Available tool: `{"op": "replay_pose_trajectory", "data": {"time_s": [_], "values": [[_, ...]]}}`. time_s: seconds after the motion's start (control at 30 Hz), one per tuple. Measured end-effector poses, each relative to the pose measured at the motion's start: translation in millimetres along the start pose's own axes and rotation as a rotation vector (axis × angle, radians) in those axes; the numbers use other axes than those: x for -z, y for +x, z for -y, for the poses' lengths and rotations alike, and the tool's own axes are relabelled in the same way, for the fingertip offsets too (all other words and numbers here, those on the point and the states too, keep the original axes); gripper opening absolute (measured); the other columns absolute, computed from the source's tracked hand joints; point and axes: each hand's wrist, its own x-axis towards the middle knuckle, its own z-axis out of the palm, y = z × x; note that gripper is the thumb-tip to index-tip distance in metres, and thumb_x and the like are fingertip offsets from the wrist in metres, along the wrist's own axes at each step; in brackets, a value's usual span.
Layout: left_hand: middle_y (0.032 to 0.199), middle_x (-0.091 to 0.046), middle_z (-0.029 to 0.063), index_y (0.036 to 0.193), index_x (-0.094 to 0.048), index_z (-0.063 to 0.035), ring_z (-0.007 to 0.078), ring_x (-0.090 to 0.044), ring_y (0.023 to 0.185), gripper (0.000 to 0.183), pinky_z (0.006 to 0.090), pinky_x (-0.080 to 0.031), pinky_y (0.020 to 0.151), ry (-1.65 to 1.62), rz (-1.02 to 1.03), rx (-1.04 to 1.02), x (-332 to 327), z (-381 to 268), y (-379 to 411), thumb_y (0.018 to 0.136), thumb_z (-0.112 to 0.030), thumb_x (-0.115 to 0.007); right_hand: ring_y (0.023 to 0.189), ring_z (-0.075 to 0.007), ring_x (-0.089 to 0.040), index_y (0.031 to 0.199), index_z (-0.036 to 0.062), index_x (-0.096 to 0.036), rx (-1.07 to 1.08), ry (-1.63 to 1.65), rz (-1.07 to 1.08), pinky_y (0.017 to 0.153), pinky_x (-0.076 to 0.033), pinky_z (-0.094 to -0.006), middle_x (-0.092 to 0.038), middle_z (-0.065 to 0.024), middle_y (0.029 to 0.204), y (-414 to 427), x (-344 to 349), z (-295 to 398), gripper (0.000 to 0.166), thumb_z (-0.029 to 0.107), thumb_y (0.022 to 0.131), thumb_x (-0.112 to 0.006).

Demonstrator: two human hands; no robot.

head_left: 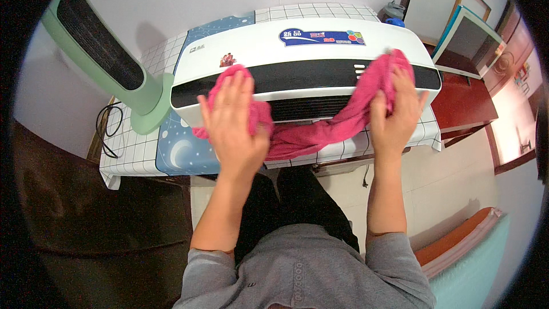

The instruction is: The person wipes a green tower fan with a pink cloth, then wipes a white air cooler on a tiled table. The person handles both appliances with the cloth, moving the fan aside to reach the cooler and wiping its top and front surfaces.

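Observation:
A long pink cloth (319, 134) hangs in a sag between my two hands, across the front of a white electric heater or air unit (253, 44). My left hand (233, 122) lies over one bunched end of it, palm down, at the unit's left front. At the right front, my right hand (395, 109) grips the other end, fingers over the top and thumb beneath. Both ends of the cloth touch the black front panel (304, 75). Behind the cloth, part of the slatted vent (306, 108) is hidden. The unit's top bears a blue sticker with writing.
A green tower heater or fan (148, 94) stands at left, a black cord (103, 126) beside it. Under the unit lies a checked tablecloth (137, 154) with a blue moon-patterned strip (180, 154). To the right, a white-framed screen (467, 45) stands on a reddish-brown cabinet (461, 101).

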Motion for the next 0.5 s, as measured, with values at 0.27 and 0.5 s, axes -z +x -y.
{"op": "replay_pose_trajectory", "data": {"time_s": [0.27,0.5], "values": [[0.163,-0.040,0.0135,0.153,-0.050,-0.0111,0.0317,-0.033,0.153,0.078,0.0612,-0.010,0.125,0.042,0.085,-0.196,-61,-33,-41,0.079,-0.028,-0.069,0.153,-0.0461,-0.026,0.159,-0.0070,-0.023,-0.231,0.049,-0.122,0.125,-0.020,-0.0466,-0.023,-0.0326,0.165,-38,-16,-12,0.067,0.017,0.104,-0.050],[0.158,-0.046,0.0129,0.149,-0.054,-0.0094,0.0332,-0.042,0.145,0.079,0.0603,-0.020,0.122,-0.021,0.085,-0.135,-48,-2,-64,0.075,-0.030,-0.073,0.150,-0.0518,-0.027,0.156,-0.0098,-0.028,-0.219,0.183,-0.064,0.123,-0.023,-0.0512,-0.025,-0.0363,0.162,-68,-33,35,0.060,0.011,0.104,-0.050]]}}
